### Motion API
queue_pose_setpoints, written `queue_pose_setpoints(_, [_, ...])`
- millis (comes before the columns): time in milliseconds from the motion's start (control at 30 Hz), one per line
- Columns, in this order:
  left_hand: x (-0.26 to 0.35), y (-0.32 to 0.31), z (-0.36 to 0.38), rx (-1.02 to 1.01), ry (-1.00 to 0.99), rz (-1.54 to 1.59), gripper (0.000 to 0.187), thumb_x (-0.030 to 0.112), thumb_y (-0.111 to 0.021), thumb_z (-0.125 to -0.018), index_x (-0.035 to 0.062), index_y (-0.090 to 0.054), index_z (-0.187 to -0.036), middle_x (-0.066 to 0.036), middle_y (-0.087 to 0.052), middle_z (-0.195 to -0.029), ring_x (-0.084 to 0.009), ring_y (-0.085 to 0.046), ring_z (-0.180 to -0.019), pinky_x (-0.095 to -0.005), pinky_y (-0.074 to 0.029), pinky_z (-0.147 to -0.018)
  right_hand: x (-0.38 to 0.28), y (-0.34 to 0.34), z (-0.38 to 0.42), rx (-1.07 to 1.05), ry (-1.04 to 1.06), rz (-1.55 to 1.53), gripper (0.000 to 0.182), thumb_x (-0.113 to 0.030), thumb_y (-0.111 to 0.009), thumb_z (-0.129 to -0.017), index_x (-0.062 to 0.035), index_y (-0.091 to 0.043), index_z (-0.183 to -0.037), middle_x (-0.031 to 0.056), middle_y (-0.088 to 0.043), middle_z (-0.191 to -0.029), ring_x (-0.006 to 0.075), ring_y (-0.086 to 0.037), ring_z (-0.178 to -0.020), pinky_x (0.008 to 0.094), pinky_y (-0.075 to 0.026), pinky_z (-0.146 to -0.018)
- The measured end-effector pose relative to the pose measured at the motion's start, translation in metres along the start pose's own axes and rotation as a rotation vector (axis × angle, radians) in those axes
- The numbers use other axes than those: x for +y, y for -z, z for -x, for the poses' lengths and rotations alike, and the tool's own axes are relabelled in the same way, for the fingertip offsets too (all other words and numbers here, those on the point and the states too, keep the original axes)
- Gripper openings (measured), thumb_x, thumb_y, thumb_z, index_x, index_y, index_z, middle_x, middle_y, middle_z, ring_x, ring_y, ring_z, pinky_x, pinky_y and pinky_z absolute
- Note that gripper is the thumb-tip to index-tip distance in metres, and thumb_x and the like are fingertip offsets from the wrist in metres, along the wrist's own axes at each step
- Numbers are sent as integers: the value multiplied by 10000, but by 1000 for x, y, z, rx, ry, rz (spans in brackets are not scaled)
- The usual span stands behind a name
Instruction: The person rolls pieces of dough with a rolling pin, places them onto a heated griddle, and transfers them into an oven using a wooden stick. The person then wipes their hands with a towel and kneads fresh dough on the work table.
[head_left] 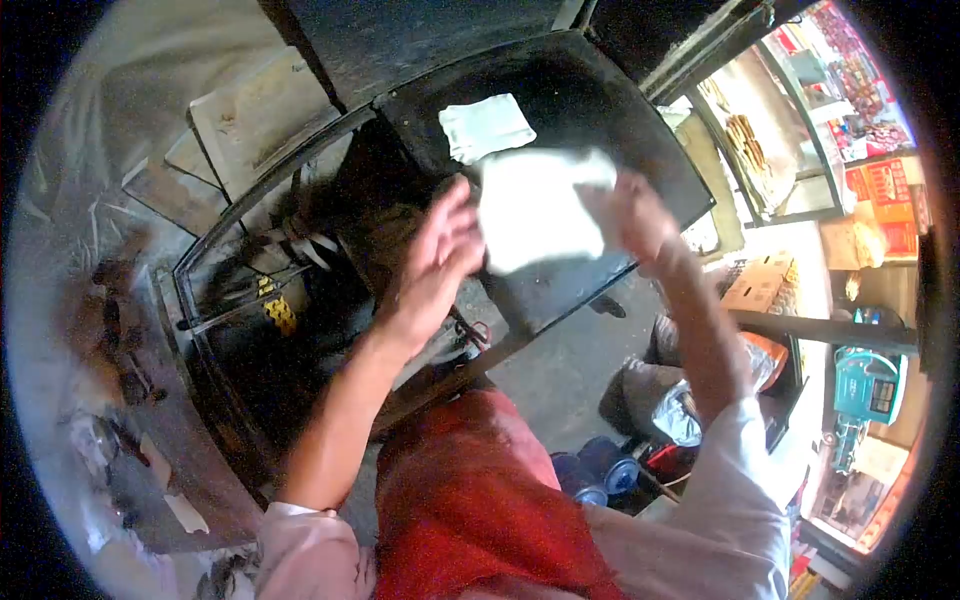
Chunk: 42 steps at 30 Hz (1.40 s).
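Note:
A flat, squarish white dough sheet (543, 215), blurred by motion, is held up over a black griddle-like top (590, 85). My right hand (640, 215) grips its right edge, the fingers smeared. At the sheet's left edge is my left hand (440, 255), palm turned inward and fingers apart. Just beyond the raised sheet, a second white dough piece (488, 125) with uneven edges lies flat on the black top.
Left of the top, an open frame holds dark clutter and a yellow perforated strip (277, 305). Flat boards (262, 120) lean at upper left. Blue containers (600, 470) and a plastic bag (670, 400) stand at lower right. A teal scale (866, 385) sits farther right.

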<state>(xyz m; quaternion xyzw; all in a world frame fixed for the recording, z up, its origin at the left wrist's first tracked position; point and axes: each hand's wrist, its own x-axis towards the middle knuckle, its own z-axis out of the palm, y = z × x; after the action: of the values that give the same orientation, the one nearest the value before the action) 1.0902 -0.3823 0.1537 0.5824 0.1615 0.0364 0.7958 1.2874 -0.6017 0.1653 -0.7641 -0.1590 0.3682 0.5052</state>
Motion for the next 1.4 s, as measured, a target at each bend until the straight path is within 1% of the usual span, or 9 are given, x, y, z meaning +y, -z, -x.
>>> queue_pose_setpoints(67, [0,-6,-21,66,-80,-76,633,303,-613,-969,111,-357,-1515,-92,-559,-1376,-173,-570,-1184,-330,-462,-981,56,89,-78,-98,175,-367,412,-278,-545,-983,22,-582,-1264,124,-675,-1150,203,-653,-994,333,-544,-833])
queue_pose_setpoints(133, [-16,6,-24,31,-47,-151,567,333,-602,-984,94,-430,-1468,-85,-608,-1319,-160,-597,-1138,-309,-474,-942,82,148,-134,154,470,632,437,-334,-575,-995,0,-585,-1277,126,-675,-1165,214,-644,-1035,346,-517,-900])
queue_pose_setpoints(167, [-33,17,-12,16,-36,-163,518,351,-597,-988,84,-490,-1418,-74,-646,-1260,-157,-629,-1078,-301,-488,-902,92,157,-150,420,142,655,490,-396,-565,-995,2,-586,-1280,124,-676,-1162,216,-636,-1069,353,-496,-932])
queue_pose_setpoints(233, [-60,42,18,9,101,-208,448,207,-540,-1033,-17,-447,-1410,-161,-587,-1305,-234,-587,-1205,-367,-468,-1057,58,122,-125,423,-45,813,479,-372,-564,-1002,12,-580,-1287,113,-689,-1117,219,-648,-1052,355,-494,-937])
queue_pose_setpoints(300, [-99,69,60,146,269,-185,423,214,-531,-1038,-2,-476,-1397,-174,-622,-1274,-222,-605,-1176,-346,-469,-1019,158,106,-150,406,587,353,469,-440,-542,-989,-16,-669,-1145,210,-707,-1040,342,-680,-956,409,-537,-828])
queue_pose_setpoints(433, [-150,114,155,426,491,-195,436,318,-570,-1015,45,-549,-1355,-106,-688,-1169,-156,-637,-994,-281,-487,-879,95,-29,-65,180,228,232,337,-294,-620,-989,10,-664,-1127,128,-720,-920,188,-645,-801,350,-539,-752])
queue_pose_setpoints(833, [-179,243,382,844,256,-325,359,211,-557,-1022,22,-553,-1327,-112,-697,-1100,-161,-645,-988,-288,-506,-879,140,-320,94,-449,271,211,408,-254,-636,-988,56,-593,-1251,116,-687,-1050,156,-640,-932,296,-533,-810])
queue_pose_setpoints(1033, [-197,309,420,524,-30,-378,321,129,-531,-1028,0,-544,-1322,-162,-689,-1145,-188,-652,-1059,-322,-499,-928,162,-419,206,-297,8,505,352,-104,-617,-953,13,-589,-1283,161,-689,-1106,225,-658,-1019,347,-535,-887])
queue_pose_setpoints(1400, [-210,309,445,-328,280,-744,300,144,-533,-1001,5,-586,-1261,-95,-681,-1026,-184,-633,-907,-329,-509,-814,176,-486,395,107,-185,315,381,-312,-602,-961,-59,-609,-1246,188,-669,-1130,342,-664,-1004,439,-536,-843])
